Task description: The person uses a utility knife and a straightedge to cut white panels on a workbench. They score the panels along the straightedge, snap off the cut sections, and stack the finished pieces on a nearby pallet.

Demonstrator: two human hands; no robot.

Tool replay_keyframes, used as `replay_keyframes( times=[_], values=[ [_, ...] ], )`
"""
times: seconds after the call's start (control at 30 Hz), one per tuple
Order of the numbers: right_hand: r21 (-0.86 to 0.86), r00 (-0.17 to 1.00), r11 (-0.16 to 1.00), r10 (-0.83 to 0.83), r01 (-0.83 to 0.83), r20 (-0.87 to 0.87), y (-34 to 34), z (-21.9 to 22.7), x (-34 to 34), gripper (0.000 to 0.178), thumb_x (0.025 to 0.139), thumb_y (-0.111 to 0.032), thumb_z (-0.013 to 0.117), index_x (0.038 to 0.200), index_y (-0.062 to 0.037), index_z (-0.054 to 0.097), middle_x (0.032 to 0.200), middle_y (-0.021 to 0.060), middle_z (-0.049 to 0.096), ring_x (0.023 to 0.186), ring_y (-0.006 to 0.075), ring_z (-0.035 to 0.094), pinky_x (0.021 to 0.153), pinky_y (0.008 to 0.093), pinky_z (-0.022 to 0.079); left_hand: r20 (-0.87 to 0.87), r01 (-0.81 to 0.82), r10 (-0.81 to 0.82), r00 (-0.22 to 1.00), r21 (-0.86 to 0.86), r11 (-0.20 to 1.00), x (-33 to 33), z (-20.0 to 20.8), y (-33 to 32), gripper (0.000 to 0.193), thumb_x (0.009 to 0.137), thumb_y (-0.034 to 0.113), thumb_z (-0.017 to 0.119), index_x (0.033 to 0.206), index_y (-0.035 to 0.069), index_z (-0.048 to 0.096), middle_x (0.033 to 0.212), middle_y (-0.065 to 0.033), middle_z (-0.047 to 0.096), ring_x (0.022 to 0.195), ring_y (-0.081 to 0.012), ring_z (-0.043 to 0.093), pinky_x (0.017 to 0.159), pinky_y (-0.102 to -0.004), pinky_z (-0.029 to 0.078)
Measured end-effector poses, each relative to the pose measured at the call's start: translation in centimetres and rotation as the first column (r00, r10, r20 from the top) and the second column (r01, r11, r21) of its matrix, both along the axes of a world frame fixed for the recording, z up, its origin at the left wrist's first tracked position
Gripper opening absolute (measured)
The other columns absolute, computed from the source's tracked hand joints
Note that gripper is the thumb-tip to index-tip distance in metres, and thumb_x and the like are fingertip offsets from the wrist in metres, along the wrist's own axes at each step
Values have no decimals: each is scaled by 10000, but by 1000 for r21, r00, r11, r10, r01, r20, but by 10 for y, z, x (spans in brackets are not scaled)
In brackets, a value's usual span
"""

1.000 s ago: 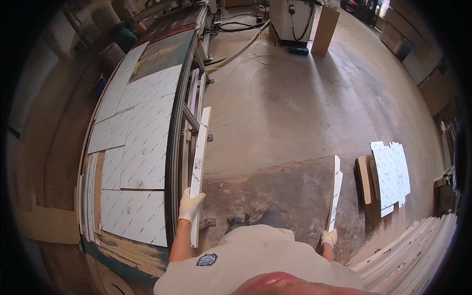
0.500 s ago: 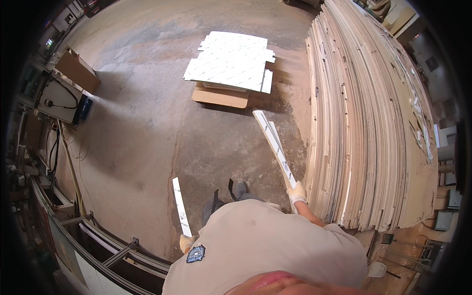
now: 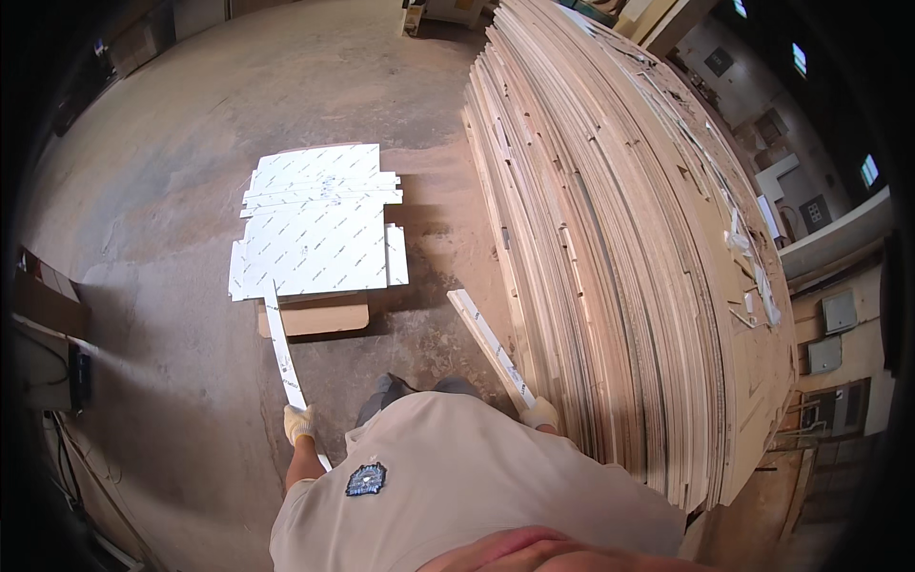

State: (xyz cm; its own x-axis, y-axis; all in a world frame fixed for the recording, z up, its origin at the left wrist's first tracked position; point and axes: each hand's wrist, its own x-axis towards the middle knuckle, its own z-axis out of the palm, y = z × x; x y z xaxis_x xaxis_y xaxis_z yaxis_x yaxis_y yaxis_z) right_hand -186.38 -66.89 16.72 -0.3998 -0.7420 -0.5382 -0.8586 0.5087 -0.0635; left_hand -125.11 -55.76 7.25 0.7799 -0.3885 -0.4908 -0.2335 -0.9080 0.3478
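Note:
My left hand, in a pale knit glove, is closed around a long narrow white strip with small dark print. The strip's far end overlaps the near edge of a pile of white printed panels in view; whether it touches I cannot tell. A short tail of it shows behind my wrist. Low on the right, my gloved right hand grips a bundle of white-faced strips with wood-coloured edges, slanting away to the left beside the tall board stack. My shirt partly hides that forearm.
A long stack of wooden boards fills the right side, with scraps on top. Brown cardboard lies under the panel pile on the concrete floor. A brown box and a machine stand at the far left.
The view has turned right and moved closer to the panel pile. My left hand has swung its strip forward, up to the pile's near edge. The right-hand bundle now sits lower.

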Motion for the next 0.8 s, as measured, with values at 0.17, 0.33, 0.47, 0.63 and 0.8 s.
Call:
replay_keyframes(
  times=[0.17, 0.33, 0.47, 0.63, 0.8],
  values=[
    [40, 991, 992, -125, 123, 42, -100, 27, 15, 486, 806, -292, 778, 1218, -47, 696, 1204, 238, 729, 1177, 402, 684, 994, 475, 535, 63, 131, -123, 990, -162, 978, 19, -4, -246, 561, 760, 377, 841, 1110, -19, 653, 1099, -260, 732, 1074, -432, 704, 934, -500, 540],
    [13, 988, 988, -156, 155, 18, -270, 14, 12, 505, 801, -341, 794, 1201, -48, 699, 1179, 243, 734, 1155, 404, 693, 986, 477, 537, -44, 100, -117, 992, -286, 953, -9, -7, -437, 564, 772, 369, 808, 1116, -48, 649, 1068, -252, 735, 1041, -403, 716, 910, -475, 541],
    [-97, 995, 995, 16, -6, 102, -451, 5, 12, 490, 774, -303, 830, 1153, -25, 692, 1102, 253, 744, 1088, 429, 712, 906, 487, 556, -97, -25, 3, 995, -232, 972, -47, 3, -512, 609, 781, 410, 770, 1144, -60, 633, 1086, -293, 718, 1065, -441, 697, 930, -483, 534],
    [-226, 899, 923, 362, -310, 245, -706, -10, 76, 409, 763, -216, 795, 1094, -2, 682, 1016, 250, 741, 999, 414, 731, 859, 465, 571, -151, -137, 118, 982, -123, 983, -77, 9, -566, 656, 783, 436, 751, 1194, -60, 632, 1123, -304, 713, 1104, -455, 683, 964, -488, 528],
    [-170, 735, 728, 678, -664, 36, -939, -34, 213, 380, 752, -187, 750, 1071, 3, 669, 985, 250, 739, 948, 423, 729, 845, 463, 578, -192, -295, 280, 941, -53, 954, -67, -28, -654, 671, 785, 441, 762, 1235, -36, 620, 1158, -296, 706, 1117, -443, 683, 967, -479, 531]
  ],
)
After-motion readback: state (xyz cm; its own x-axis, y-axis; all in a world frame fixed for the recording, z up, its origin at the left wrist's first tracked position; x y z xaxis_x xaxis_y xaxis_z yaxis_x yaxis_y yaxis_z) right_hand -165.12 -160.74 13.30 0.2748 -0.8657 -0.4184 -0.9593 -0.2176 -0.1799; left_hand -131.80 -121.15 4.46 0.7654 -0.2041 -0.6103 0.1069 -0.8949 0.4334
